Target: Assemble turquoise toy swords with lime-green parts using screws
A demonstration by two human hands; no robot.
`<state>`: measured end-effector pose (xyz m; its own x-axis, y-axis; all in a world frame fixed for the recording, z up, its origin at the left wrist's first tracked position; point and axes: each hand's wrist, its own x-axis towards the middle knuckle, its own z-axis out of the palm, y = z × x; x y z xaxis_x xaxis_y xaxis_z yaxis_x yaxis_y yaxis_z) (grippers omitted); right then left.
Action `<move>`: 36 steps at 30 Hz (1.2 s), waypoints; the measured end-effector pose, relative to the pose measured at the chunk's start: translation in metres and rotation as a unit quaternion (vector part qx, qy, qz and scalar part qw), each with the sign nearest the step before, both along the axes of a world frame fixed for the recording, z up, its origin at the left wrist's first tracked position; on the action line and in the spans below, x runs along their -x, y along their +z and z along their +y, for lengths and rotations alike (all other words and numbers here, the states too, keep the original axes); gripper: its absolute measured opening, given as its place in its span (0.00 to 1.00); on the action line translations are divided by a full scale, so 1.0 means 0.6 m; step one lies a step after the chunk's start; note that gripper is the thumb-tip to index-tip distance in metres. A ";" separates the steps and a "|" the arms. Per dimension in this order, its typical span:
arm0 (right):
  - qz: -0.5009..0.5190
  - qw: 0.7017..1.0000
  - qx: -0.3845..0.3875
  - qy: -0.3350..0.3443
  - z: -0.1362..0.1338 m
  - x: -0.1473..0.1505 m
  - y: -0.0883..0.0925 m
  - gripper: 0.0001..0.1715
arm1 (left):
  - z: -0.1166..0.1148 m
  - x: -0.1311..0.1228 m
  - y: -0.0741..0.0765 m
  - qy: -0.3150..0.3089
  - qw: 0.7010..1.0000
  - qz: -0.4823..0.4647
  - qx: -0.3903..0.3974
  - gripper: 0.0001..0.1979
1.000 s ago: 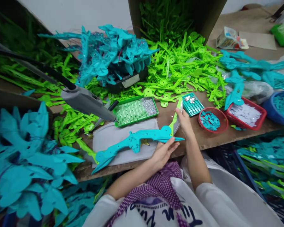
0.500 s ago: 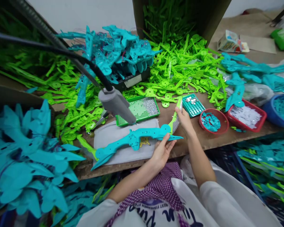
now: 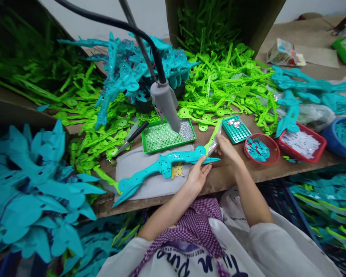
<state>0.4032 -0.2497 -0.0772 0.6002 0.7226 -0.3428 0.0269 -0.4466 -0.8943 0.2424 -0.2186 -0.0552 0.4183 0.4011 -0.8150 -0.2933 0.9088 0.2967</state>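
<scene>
A long turquoise plastic part (image 3: 150, 169) lies across a grey cloth (image 3: 158, 188), a light-green plastic arm jointed to each end. My left hand (image 3: 198, 175) pinches its right end, thumb on top and fingers beneath. The right-hand green arm (image 3: 214, 137) slants up and away from the joint, a clear plastic wrapper beside it. My right hand (image 3: 229, 148) has its fingers closed at that arm's outer edge; the fingertips are partly hidden. Above and beyond the cloth hangs a grey electric screwdriver (image 3: 165, 104), touched by neither hand.
A green perforated tray (image 3: 152, 148) of small screws sits behind the cloth, with tweezers (image 3: 131, 139) at its left. To the right stand a teal tray (image 3: 235, 130), a red basket (image 3: 272, 154) and a red tub (image 3: 320, 154). Green arms (image 3: 219, 88) and turquoise parts (image 3: 25, 188) are heaped around.
The hanging screwdriver has swung right and away from the turquoise part, uncovering the tweezers. Both hands stay by the part's right end; my right hand has shifted slightly right.
</scene>
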 end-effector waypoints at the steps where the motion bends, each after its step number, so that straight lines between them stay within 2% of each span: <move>1: 0.008 1.000 0.027 0.012 -0.017 0.003 0.004 0.37 | 0.002 -0.002 -0.001 0.006 1.000 -0.002 -0.007 0.06; 4: 0.039 0.992 0.085 0.086 -0.068 0.022 0.012 0.37 | 0.001 -0.002 -0.005 -0.003 1.000 -0.005 -0.027 0.06; 7: 0.039 0.989 0.025 0.137 -0.093 0.046 0.011 0.32 | -0.001 0.000 -0.010 -0.018 0.998 -0.011 -0.052 0.06; 9: 0.032 0.993 -0.028 0.113 -0.091 0.059 0.005 0.30 | -0.002 0.001 -0.012 -0.023 0.998 -0.010 -0.061 0.06; 11: 0.060 0.995 -0.044 0.070 -0.085 0.068 -0.002 0.29 | -0.001 0.001 -0.016 -0.024 0.998 -0.006 -0.060 0.06; 14: 0.134 0.990 -0.025 0.019 -0.080 0.072 -0.009 0.29 | 0.003 -0.003 -0.023 -0.020 0.999 -0.011 -0.049 0.05; 18: 0.176 0.984 -0.001 0.007 -0.081 0.069 -0.011 0.30 | 0.013 -0.004 -0.031 -0.032 0.998 -0.032 -0.032 0.04; 22: 0.110 0.993 0.041 0.010 -0.078 0.068 -0.014 0.32 | 0.015 0.033 -0.012 -0.099 0.994 -0.056 -0.010 0.04; 25: -0.015 0.998 0.051 0.027 -0.081 0.071 -0.015 0.32 | 0.015 0.097 0.018 -0.194 0.976 -0.071 -0.073 0.12; 27: -0.115 0.991 0.066 0.011 -0.089 0.074 -0.009 0.30 | 0.027 0.147 0.037 -0.277 0.940 -0.036 -0.195 0.16; 28: -0.158 0.984 0.080 -0.009 -0.095 0.076 -0.002 0.29 | 0.040 0.172 0.044 -0.303 0.910 0.000 -0.284 0.15; 29: -0.193 0.976 0.092 -0.035 -0.099 0.079 0.008 0.28 | 0.056 0.195 0.050 -0.318 0.869 0.041 -0.378 0.14; 31: -0.220 0.968 0.083 -0.093 -0.096 0.089 0.036 0.27 | 0.099 0.235 0.056 -0.323 0.759 0.129 -0.550 0.12; 33: -0.201 0.970 -0.001 -0.134 -0.069 0.108 0.074 0.24 | 0.148 0.263 0.054 -0.343 0.653 0.194 -0.647 0.14; 35: -0.171 0.965 -0.135 -0.144 -0.012 0.135 0.115 0.22 | 0.192 0.279 0.047 -0.405 0.561 0.229 -0.685 0.18; 36: -0.158 0.959 -0.200 -0.127 0.027 0.151 0.134 0.22 | 0.209 0.284 0.042 -0.441 0.525 0.235 -0.689 0.22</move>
